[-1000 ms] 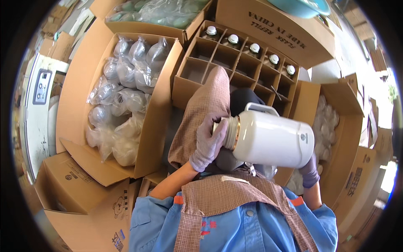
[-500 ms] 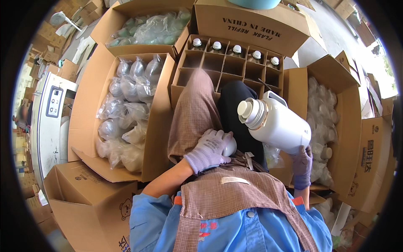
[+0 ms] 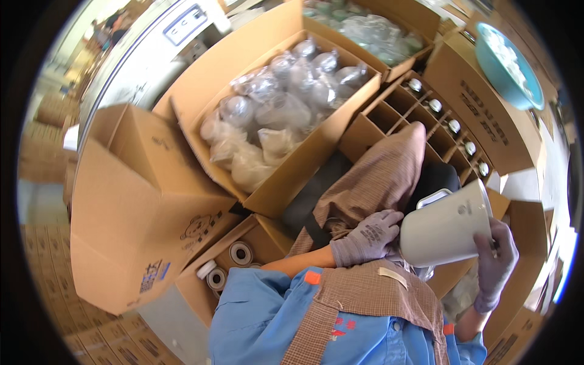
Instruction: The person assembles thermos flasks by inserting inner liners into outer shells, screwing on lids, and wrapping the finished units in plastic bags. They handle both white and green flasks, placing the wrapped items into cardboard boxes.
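Observation:
A white vacuum flask (image 3: 447, 225) is held tilted over my lap. My right hand (image 3: 497, 258) is closed round its far right end, with the thumb on the wall by the rim. A light handle (image 3: 435, 198) sticks out on the upper side. The flask's other end points down toward my left hand, and its top is out of sight. In a purple-grey glove, my left hand (image 3: 370, 239) rests on my lap with fingers curled beside that end. Whatever it holds is hidden behind the fingers and the flask.
To the left stands a carton (image 3: 340, 131) of plastic-wrapped glass liners. A divided box (image 3: 359, 145) with several white-capped bottles lies ahead. Further off are a blue basin (image 3: 535, 97) and bagged liners. White ring-shaped parts (image 3: 241, 253) sit in a low box near my left elbow.
My view has swung to the left. The flask has turned so its capped end points down toward my lap, nearer my left hand. The rounded pale thing under my left hand is no longer visible.

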The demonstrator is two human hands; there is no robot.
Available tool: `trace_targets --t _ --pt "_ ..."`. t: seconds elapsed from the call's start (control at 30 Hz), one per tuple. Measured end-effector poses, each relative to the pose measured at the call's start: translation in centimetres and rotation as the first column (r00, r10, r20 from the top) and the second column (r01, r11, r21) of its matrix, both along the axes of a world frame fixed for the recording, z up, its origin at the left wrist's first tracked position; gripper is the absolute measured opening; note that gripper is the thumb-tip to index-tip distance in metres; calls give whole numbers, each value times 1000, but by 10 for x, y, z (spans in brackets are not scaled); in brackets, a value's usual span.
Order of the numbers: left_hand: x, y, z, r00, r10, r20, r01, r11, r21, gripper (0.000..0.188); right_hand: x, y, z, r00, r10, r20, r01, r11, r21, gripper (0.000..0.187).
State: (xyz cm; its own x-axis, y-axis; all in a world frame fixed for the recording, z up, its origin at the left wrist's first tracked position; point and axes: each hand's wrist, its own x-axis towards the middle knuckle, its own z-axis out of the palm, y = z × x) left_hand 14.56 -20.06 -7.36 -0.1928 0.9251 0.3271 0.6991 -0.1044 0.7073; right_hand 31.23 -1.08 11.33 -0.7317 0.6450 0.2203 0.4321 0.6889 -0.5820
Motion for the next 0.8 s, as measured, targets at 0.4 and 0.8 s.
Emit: trace_targets --t 0.4,0.8 --pt "-30 -192 -14 339 847 409 -816 481 -321 13 -138 23 -30 912 80 402 -165 969 182 21" --pt "-18 -344 -166 514 854 -82 -422 168 -891 49 -99 29 -48 974 61 216 -65 998 10 34"
